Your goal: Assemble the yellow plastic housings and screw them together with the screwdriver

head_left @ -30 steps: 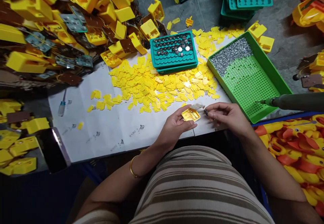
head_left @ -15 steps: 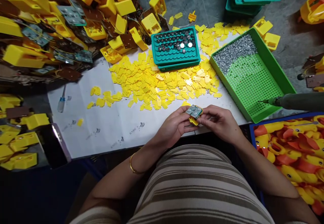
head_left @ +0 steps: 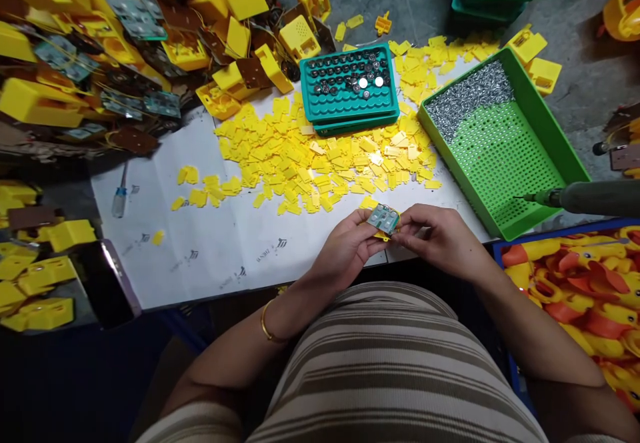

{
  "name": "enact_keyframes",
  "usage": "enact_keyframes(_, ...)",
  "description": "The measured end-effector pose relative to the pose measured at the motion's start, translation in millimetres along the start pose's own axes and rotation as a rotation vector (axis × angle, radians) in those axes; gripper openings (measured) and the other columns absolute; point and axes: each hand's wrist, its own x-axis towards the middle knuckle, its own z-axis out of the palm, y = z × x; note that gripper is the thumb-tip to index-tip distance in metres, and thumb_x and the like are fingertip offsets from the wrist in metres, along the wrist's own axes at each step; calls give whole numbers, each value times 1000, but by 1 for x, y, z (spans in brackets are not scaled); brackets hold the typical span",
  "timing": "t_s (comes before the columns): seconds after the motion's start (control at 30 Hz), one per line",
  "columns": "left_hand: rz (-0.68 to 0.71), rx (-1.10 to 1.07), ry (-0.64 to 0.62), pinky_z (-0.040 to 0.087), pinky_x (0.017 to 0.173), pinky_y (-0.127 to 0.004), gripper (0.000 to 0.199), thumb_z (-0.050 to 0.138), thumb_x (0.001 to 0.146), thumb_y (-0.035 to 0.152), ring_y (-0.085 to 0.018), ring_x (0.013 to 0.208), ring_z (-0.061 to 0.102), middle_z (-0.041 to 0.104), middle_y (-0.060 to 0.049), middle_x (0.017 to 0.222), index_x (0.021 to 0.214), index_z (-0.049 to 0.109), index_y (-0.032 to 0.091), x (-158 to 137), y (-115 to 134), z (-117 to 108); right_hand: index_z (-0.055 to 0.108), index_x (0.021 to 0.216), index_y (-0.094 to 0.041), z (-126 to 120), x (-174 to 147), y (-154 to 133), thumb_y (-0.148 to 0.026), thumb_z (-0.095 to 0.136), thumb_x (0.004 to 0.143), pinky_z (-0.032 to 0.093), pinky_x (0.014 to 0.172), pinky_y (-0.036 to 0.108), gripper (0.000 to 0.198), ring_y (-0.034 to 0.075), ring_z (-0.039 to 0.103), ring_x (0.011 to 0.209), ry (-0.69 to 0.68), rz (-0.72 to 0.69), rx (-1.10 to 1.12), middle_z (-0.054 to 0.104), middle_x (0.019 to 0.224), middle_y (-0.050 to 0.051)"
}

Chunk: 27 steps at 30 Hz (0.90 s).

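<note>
My left hand (head_left: 350, 246) grips a small green circuit board (head_left: 383, 218) with a yellow plastic piece (head_left: 382, 235) under it, close to the table's front edge. On the other side, my right hand (head_left: 433, 236) has its fingertips pinched at the board's right edge, where a yellow wire shows. Whether the board is fixed to the yellow piece I cannot tell. Just beyond my hands lies a wide heap of flat yellow plastic covers (head_left: 295, 163). A teal tray (head_left: 350, 106) holding rows of button cells rests on that heap.
A green perforated basket (head_left: 505, 156) with many small metal screws stands right, a power screwdriver (head_left: 595, 197) reaching over it. Yellow housings with boards (head_left: 240, 3) pile up left. A screwdriver (head_left: 119, 196) and a phone (head_left: 107, 283) lie left; duck-shaped parts (head_left: 585, 276) fill a blue-edged bin.
The circuit board has tilted to face the camera more, so less of the yellow piece below shows. Both hands stay in nearly the same place; the view has shifted slightly.
</note>
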Motion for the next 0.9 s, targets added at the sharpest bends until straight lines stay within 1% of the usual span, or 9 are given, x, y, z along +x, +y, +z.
enact_keyframes(0.1,13,16,9,52,87,-33,15,63,74,10,-13,80,66,68,-3,84,85,54,15,0,-1,1,63,79,-19,-4,3,-1,-19,64,78,43,59,23,1,12,58,63,-47,10,-67,65,71,0)
enact_keyframes(0.17,24,26,29,50,88,-32,20,65,73,10,-12,80,65,67,-2,84,88,54,15,0,-1,2,63,78,-19,-7,5,-1,-18,63,78,42,58,22,1,11,57,61,-62,11,-83,64,70,-1)
enact_keyframes(0.3,7,29,57,49,92,-36,42,67,72,12,-13,82,65,68,-1,91,112,54,19,-1,0,4,62,76,-19,-8,6,-1,-16,62,78,40,57,21,3,10,56,59,-71,-16,-120,64,69,-2)
enact_keyframes(0.37,-29,38,29,48,94,-38,44,64,75,13,-16,88,66,69,-4,95,117,55,18,-1,0,4,64,78,-19,-7,6,-2,-18,64,79,39,57,21,2,11,57,61,-80,-30,-154,65,71,-1)
enact_keyframes(0.5,-55,23,-7,50,94,-39,37,57,78,13,-20,95,67,71,-7,97,114,60,14,-1,1,1,66,79,-20,-5,6,-3,-15,65,79,35,57,22,5,11,56,64,-85,-28,-210,66,76,-1)
enact_keyframes(0.63,-84,-50,-71,50,94,-40,39,55,72,7,-21,95,67,70,-7,96,111,61,14,-2,3,-2,69,81,-22,-6,2,-5,-18,65,82,37,60,23,6,12,57,68,-89,-86,-256,64,78,0)
enact_keyframes(0.7,-88,-68,-92,50,94,-40,42,56,68,3,-20,93,67,70,-6,94,107,61,15,-2,3,-2,71,88,-23,-7,-3,-6,-19,62,85,40,64,24,11,13,58,72,-84,-135,-277,63,83,2)
enact_keyframes(0.8,-69,-38,-62,52,89,-34,43,60,65,-1,-16,84,66,69,-3,88,105,59,16,-2,1,-2,71,99,-22,-7,-10,-7,-16,56,87,45,67,25,20,13,59,75,-53,-198,-212,61,88,3)
enact_keyframes(0.9,-67,-13,-33,52,84,-28,44,65,65,0,-12,79,64,66,0,83,105,58,18,-2,0,-1,70,100,-21,-5,-14,-5,-15,55,87,48,69,26,21,14,61,77,-6,-249,-121,61,88,4)
